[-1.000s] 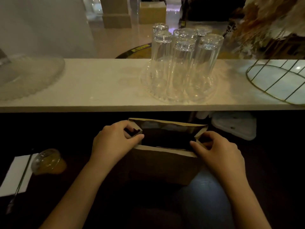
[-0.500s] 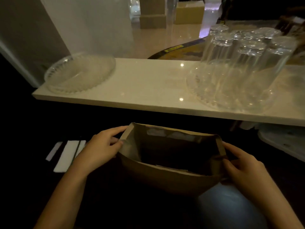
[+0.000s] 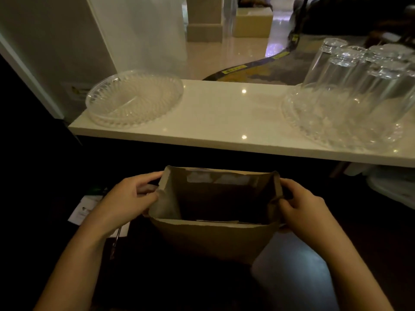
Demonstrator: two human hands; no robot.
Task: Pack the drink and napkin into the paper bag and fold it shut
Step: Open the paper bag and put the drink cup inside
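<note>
A: Bag status?
B: Paper bag [image 3: 213, 239] upright on the dark desk [image 3: 292, 265], near centre, mouth wide open. Inside too dark to tell the contents.
A: Hands?
B: Left hand [image 3: 125, 203] has its grip pinched on the bag's left top edge, fingers curled over the rim. Right hand [image 3: 305, 209] has its grip pinched on the right top edge, same way.
A: Napkin, drink?
B: White napkin [image 3: 86, 209] flat on the desk, left of the bag, partly hidden by the left wrist. Drink not seen.
A: Rest?
B: White shelf [image 3: 224, 113] on the far side. Clear glass dish [image 3: 134, 99] at its left end. Upturned glasses [image 3: 363, 75] on a glass tray [image 3: 314, 129] at its right.
</note>
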